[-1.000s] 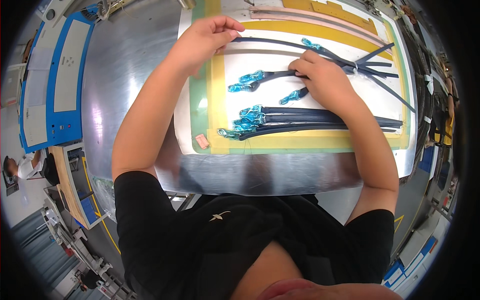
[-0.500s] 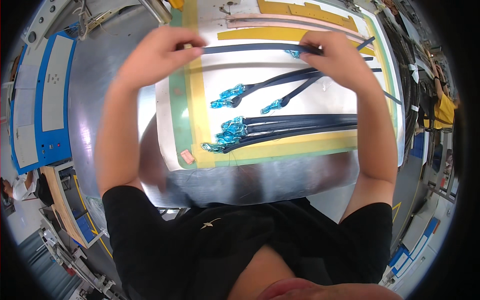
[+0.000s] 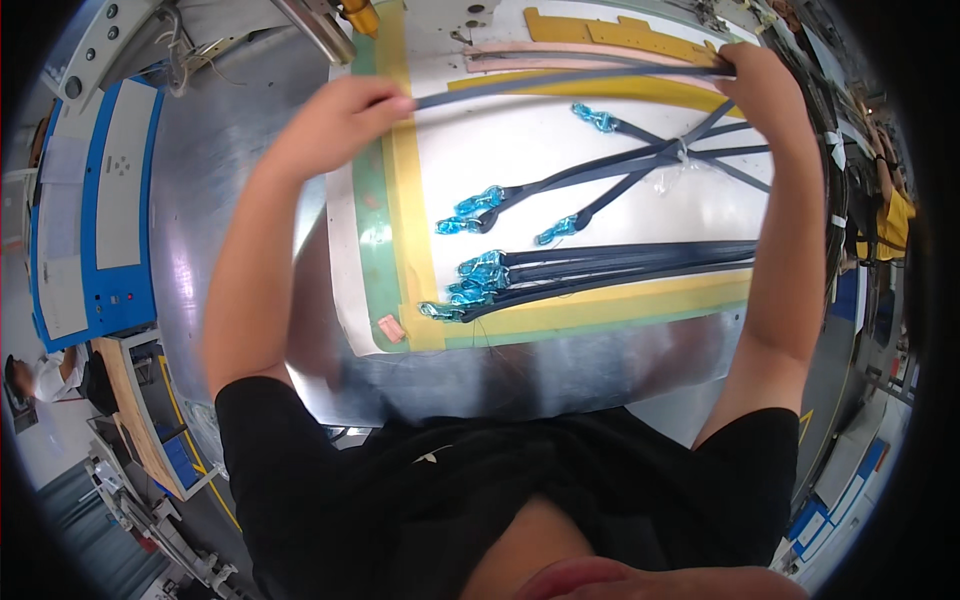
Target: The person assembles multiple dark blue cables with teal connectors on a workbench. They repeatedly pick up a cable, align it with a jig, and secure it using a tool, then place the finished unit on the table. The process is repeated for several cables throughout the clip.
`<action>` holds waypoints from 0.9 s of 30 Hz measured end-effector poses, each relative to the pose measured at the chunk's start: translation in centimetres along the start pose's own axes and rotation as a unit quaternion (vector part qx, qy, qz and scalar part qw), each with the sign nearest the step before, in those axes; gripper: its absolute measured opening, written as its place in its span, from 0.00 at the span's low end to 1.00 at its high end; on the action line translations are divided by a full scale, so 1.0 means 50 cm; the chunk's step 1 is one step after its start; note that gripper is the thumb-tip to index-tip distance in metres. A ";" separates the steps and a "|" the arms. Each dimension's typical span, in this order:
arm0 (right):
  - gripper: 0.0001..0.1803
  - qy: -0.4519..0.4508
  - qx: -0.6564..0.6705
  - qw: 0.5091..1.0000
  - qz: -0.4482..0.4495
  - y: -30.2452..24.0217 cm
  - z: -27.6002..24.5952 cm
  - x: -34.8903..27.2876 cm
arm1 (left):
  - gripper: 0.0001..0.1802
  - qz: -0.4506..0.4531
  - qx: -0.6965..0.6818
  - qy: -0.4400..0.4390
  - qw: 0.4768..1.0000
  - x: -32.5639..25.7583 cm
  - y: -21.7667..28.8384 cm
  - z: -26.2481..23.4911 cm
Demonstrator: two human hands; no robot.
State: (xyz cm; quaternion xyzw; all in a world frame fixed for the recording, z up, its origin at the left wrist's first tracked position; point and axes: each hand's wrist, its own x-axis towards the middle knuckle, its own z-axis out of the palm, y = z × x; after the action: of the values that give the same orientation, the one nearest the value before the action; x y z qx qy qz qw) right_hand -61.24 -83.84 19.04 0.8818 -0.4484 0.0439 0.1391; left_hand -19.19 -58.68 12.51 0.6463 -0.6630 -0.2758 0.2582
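A long dark blue strap is stretched between my two hands above the white work board. My left hand pinches its left end near the taped edge of the board. At the far right, my right hand is closed on the other end. Below it lie crossed dark straps with clear plastic around their crossing. Their ends carry metal fittings wrapped in blue film. Nearer to me, a second group of straps lies side by side, with similar blue-wrapped fittings at the left.
Mustard-coloured templates and a pink slotted strip lie at the board's far side. A metal post and a brass-coloured part stand at the far left. A small pink block sits at the near left corner.
My right hand has moved right and farther away along the strap, so a longer stretch spans my hands. The blue-wrapped end it covered now lies in full view on the board.
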 end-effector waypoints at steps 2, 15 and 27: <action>0.25 0.025 0.000 0.999 -0.043 -0.063 0.033 0.019 | 0.17 -0.050 -0.009 -0.008 0.999 0.044 0.053 0.044; 0.13 -0.076 0.368 0.896 -0.235 -0.332 0.078 0.064 | 0.33 0.107 0.247 0.186 0.945 0.124 -0.014 0.153; 0.13 0.053 0.329 0.917 -0.218 -0.355 0.159 0.096 | 0.28 0.017 0.284 0.181 0.942 0.119 0.014 0.124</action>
State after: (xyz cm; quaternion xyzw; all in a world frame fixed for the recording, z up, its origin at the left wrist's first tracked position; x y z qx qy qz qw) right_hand -44.52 -79.90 8.73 0.9501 -0.1970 0.2044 -0.1296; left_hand -24.22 -64.44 8.50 0.7204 -0.6667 0.0496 0.1844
